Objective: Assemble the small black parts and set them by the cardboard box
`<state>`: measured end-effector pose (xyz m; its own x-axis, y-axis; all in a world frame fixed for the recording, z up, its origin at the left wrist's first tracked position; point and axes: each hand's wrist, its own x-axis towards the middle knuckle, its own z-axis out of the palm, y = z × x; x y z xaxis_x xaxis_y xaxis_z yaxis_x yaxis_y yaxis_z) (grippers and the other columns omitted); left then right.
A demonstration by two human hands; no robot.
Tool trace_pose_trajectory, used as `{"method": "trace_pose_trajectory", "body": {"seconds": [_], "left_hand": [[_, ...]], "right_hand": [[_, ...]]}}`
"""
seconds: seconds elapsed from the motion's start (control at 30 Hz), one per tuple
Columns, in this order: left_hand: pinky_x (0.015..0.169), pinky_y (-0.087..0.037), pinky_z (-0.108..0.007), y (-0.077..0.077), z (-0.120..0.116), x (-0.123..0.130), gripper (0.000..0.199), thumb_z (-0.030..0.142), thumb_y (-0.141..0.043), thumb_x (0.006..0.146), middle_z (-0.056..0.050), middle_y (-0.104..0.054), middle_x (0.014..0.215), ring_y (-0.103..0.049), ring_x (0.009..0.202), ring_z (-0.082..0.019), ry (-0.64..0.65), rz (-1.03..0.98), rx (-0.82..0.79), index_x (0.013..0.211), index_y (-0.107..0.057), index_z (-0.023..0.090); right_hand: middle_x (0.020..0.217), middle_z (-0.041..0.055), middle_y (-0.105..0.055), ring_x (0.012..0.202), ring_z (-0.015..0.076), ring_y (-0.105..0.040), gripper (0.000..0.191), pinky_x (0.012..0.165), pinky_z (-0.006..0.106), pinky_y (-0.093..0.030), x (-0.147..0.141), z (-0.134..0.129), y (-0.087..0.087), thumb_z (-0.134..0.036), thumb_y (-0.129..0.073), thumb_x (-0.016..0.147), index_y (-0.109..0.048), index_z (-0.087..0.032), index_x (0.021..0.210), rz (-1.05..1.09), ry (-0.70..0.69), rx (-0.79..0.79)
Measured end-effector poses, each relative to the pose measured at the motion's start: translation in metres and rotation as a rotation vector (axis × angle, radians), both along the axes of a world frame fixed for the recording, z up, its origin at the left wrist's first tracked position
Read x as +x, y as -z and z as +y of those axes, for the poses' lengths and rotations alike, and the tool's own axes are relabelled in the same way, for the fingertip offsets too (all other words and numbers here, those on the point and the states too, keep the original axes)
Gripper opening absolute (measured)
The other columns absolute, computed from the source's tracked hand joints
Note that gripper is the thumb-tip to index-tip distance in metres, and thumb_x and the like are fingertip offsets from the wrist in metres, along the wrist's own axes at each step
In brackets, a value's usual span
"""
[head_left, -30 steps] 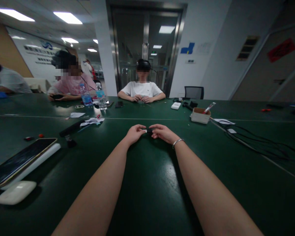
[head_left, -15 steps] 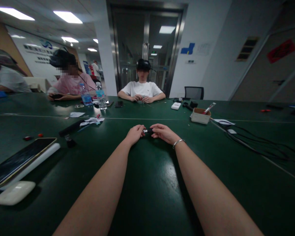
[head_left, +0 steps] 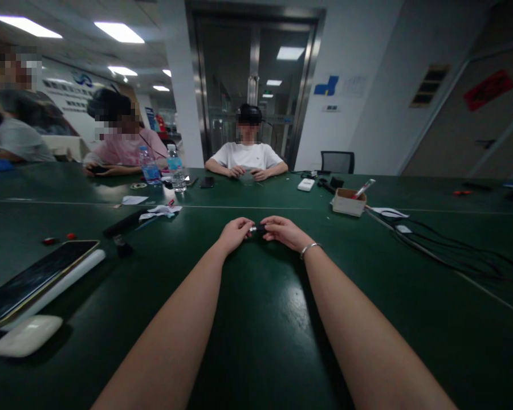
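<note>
A small, slim black piece with a silver end (head_left: 259, 228) lies level between my hands, just over the green table (head_left: 265, 307). My left hand (head_left: 237, 234) is closed at its silver end, fingertips pinched together. From the other side, my right hand (head_left: 284, 232) grips the black end between thumb and fingers, with a silver bracelet (head_left: 310, 249) at the wrist. Both ends of the piece are covered by fingers, so its exact kind cannot be made out.
At left lie a phone (head_left: 43, 276) on a white box, a white rounded case (head_left: 28, 336) and a black brush-like item (head_left: 123, 247). A small open box (head_left: 349, 203) and black cables (head_left: 448, 245) are at right. People sit across the table, near two water bottles (head_left: 176, 171).
My hands and the black piece have hardly moved. Across the table, the seated person's hands have moved slightly apart around something clear. A person at far left has shifted to the right.
</note>
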<state>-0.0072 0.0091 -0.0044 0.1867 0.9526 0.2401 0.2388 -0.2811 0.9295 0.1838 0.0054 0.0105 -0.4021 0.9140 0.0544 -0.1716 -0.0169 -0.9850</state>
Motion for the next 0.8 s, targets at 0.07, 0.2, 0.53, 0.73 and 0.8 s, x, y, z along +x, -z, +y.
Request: {"method": "trace_pose_trajectory", "body": {"seconds": [0.07,0.2,0.53,0.73,0.8], "left_hand": [[0.056,-0.04,-0.022,-0.0003,-0.0001,-0.0004,0.028,0.034,-0.052,0.082,-0.002,-0.059,0.065,-0.052,0.057,-0.01,0.009,0.018,0.001,0.095,-0.064,0.012],[0.053,-0.04,-0.022,-0.0016,-0.0006,-0.002,0.032,0.038,-0.049,0.083,-0.003,-0.061,0.072,-0.052,0.055,-0.009,-0.022,0.039,-0.021,0.094,-0.065,0.013],[0.06,-0.042,-0.023,-0.0006,-0.0026,-0.0023,0.029,0.027,-0.062,0.072,-0.002,-0.06,0.075,-0.052,0.06,-0.01,-0.048,0.013,0.058,0.098,-0.065,0.016],[0.056,-0.042,-0.023,-0.0007,-0.0014,-0.0019,0.032,0.04,-0.056,0.079,-0.003,-0.06,0.073,-0.053,0.06,-0.01,-0.007,0.002,0.017,0.094,-0.063,0.014],[0.053,-0.04,-0.022,-0.0013,-0.001,-0.0018,0.033,0.043,-0.053,0.08,-0.003,-0.061,0.075,-0.052,0.058,-0.01,-0.017,0.038,-0.005,0.093,-0.064,0.015]], "right_hand": [[0.073,0.0023,-0.066,0.056,0.0085,-0.066,0.017,0.055,0.017,-0.056,0.0,0.0005,0.0,-0.001,-0.056,0.08,-0.062,-0.012,0.091,0.0,0.002,-0.006],[0.075,0.0031,-0.067,0.057,0.0086,-0.066,0.016,0.055,0.017,-0.056,0.0,0.0011,-0.0001,-0.002,-0.058,0.08,-0.062,-0.012,0.091,0.004,0.01,-0.016],[0.074,0.0028,-0.067,0.057,0.009,-0.066,0.017,0.055,0.017,-0.057,-0.0004,-0.0022,-0.0019,-0.001,-0.057,0.08,-0.063,-0.013,0.09,0.012,0.013,-0.014],[0.075,0.0029,-0.066,0.058,0.0089,-0.066,0.017,0.055,0.017,-0.057,-0.0001,-0.0011,-0.0008,-0.001,-0.058,0.08,-0.063,-0.013,0.091,0.012,0.014,-0.014],[0.075,0.0031,-0.066,0.058,0.0091,-0.066,0.017,0.055,0.017,-0.056,-0.0002,-0.0006,-0.0005,-0.001,-0.057,0.08,-0.062,-0.013,0.091,0.014,0.018,-0.018]]}}
